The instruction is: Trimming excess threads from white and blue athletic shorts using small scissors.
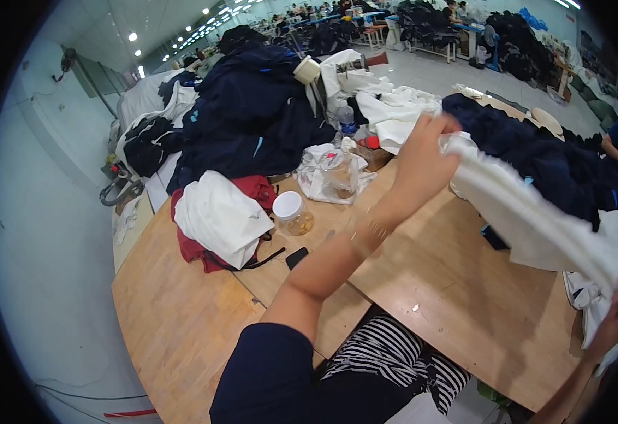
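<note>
My left hand (429, 152) is raised over the table, its fingers closed on one end of a white cloth (528, 212). The cloth runs down to the right, stretched between my hands and smeared by motion, so its exact kind does not show. At the right rim my right hand (616, 314) grips the other end, partly cut off by the dark edge. More white fabric (584, 304) hangs beside that hand. Behind the held cloth lies a heap of navy garments (535, 155).
A large navy garment pile (245, 106) rises at the back left. Nearer are a folded white garment (221, 219) on red cloth (185, 244), a white-lidded jar (291, 212), a black phone (297, 258), a clear plastic jar (339, 173) and a water bottle (346, 120). Another person's arm (616, 155) shows far right.
</note>
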`<state>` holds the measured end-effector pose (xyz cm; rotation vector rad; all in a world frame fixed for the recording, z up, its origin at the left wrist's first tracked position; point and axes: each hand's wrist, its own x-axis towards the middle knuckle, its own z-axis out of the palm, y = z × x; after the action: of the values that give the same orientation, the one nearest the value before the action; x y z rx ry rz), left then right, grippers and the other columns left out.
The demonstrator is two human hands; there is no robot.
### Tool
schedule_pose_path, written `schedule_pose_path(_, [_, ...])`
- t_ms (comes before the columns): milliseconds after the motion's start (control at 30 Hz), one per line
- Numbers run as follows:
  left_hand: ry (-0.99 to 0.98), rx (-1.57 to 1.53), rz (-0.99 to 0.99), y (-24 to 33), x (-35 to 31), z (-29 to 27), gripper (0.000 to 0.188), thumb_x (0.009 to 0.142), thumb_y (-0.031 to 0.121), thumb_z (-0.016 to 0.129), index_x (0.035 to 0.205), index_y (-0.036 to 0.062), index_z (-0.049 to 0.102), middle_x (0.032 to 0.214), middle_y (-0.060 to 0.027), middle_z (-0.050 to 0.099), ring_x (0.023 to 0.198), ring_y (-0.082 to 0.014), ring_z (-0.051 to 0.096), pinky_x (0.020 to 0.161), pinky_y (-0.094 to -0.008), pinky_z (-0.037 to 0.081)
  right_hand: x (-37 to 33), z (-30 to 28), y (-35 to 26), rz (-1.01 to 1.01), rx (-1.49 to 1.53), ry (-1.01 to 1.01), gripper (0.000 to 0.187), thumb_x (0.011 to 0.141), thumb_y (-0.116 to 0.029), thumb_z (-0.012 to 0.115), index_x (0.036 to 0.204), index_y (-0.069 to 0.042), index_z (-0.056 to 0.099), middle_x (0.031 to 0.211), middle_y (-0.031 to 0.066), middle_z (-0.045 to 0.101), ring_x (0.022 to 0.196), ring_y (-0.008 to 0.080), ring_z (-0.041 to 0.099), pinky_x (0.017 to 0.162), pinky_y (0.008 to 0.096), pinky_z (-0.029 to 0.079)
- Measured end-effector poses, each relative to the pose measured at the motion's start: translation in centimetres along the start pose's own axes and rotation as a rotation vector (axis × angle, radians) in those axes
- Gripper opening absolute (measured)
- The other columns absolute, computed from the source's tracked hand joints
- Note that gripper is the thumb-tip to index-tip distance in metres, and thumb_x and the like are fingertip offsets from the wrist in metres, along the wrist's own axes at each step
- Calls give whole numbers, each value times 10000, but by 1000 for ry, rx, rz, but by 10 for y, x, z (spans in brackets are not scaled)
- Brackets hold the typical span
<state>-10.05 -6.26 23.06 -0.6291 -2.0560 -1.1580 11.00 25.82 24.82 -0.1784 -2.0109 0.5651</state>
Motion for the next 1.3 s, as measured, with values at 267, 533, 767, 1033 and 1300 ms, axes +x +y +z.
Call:
schedule_pose_path(267, [-541,341,-484,-78,-231,22,457,706,128,713,1103,58,499,1050,-153,540,953,-341,576,768,-425,475,-251,36,103,698,101,-371,220,791,57,529,983,39,635,915,94,669,792,135,584,694,260,470])
schedule_pose_path(533, [-875,122,-528,-67,-224,7,543,712,143,757,1185,49,508,1035,-120,513,841,-250,564,681,-334,481,-223,12,67,845,40,-582,188,810,-53,622,996,-24,626,648,24,515,589,95,427,554,235,376])
schedule_pose_path(767, [-854,-637,-966,5,-247,35,294,897,65,575,1186,16,551,1092,-70,599,910,-144,589,789,-273,492,-231,11,64,866,232,-356,106,875,-58,590,942,20,617,680,-48,467,605,36,357,530,199,307])
schedule_pose_path(1033, [-746,-1359,-1613,45,-289,99,379,940,66,468,1293,-60,411,1227,-159,534,1223,-238,486,1015,-318,427,-330,-151,158,1315,932,-191,230,976,-298,473,1020,-76,512,618,-38,360,535,86,329,514,234,275])
schedule_pose_path(1300, [-510,-1492,-1853,42,-290,126,96,912,167,587,974,96,598,1034,-26,588,1070,-192,541,993,-364,440,-737,-359,122,991,256,-1169,343,826,-276,639,1121,-100,637,1123,100,645,1089,269,574,854,450,462])
